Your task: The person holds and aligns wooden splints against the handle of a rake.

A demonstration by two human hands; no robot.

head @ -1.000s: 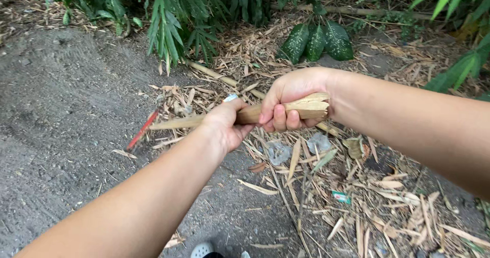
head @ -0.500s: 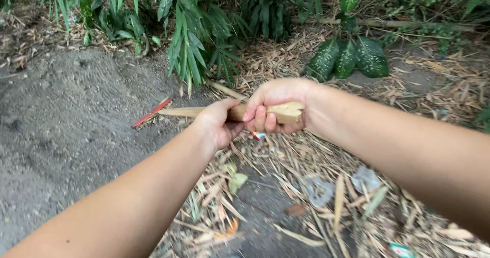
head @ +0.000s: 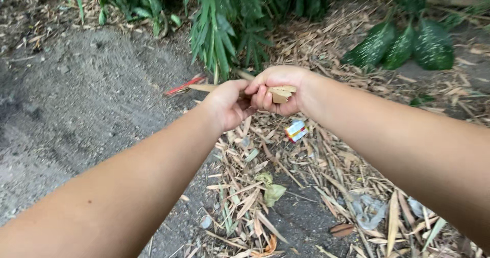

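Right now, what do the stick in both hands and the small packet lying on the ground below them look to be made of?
The stick looks like dry wood or bamboo: pale tan, matte, with a rough split end beside the right hand; the left hand covers its middle. The small packet looks like printed card or plastic wrapper, white with red and yellow, slightly glossy; which one is unclear.

Both hands grip a wooden handle (head: 282,93): right hand (head: 278,87) curled over its end, left hand (head: 229,103) just beside; the red tip (head: 185,86) juts beyond the left fingers (head: 244,97).
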